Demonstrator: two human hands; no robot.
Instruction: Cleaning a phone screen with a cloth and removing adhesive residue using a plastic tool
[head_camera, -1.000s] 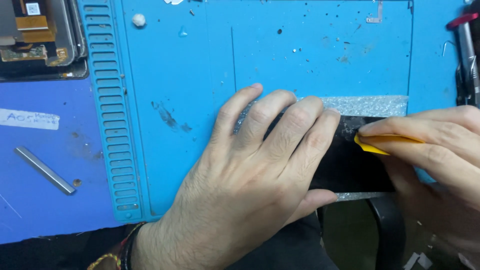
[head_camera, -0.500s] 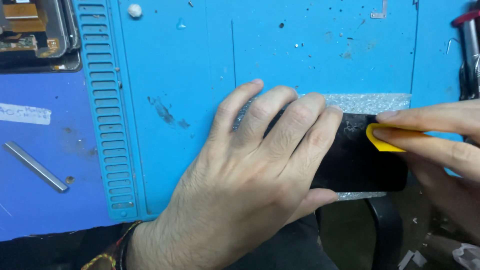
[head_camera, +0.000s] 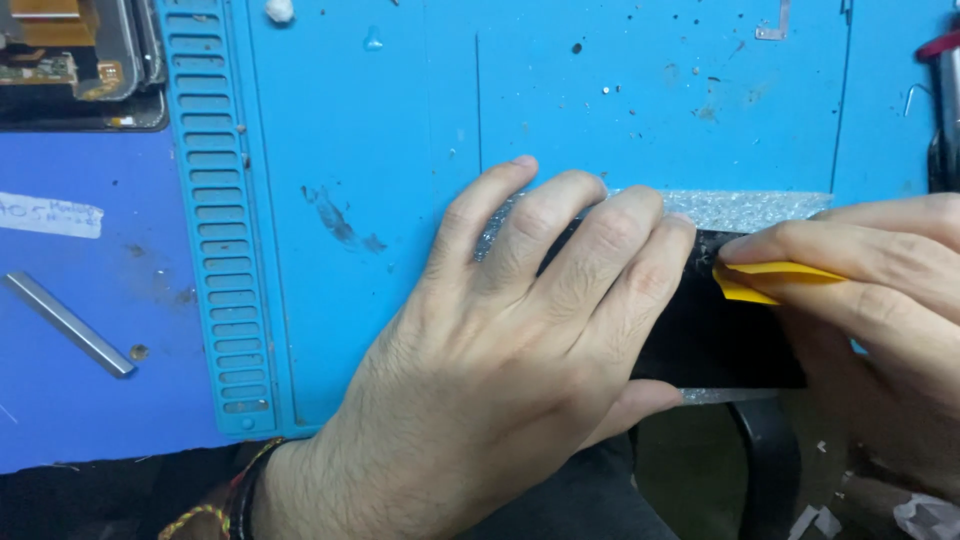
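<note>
Blue silicone work mat (head_camera: 400, 130) fills the head view, its slotted strip (head_camera: 220, 220) running down the left, with a metal rod (head_camera: 68, 324) and an opened device frame (head_camera: 75, 60) off on the darker blue bench beyond it. Centre stage, the left hand (head_camera: 500, 370) lies flat with fingers spread and pressed down on a black slab, likely a phone or its screen (head_camera: 720, 340), which sits on a sheet of bubble wrap (head_camera: 740, 208) at the mat's near edge. From the right, the right hand (head_camera: 880, 300) comes in pinching a thin yellow plastic pick (head_camera: 765, 280) between thumb and fingers, its tip touching the slab's upper edge. By the look of it, that slab is light, stiff and smooth, so liable to slide, and probably brittle if it is glass. Broad flat pressure on the face looks the safest hold, and the edges look like the place to grip it.
</note>
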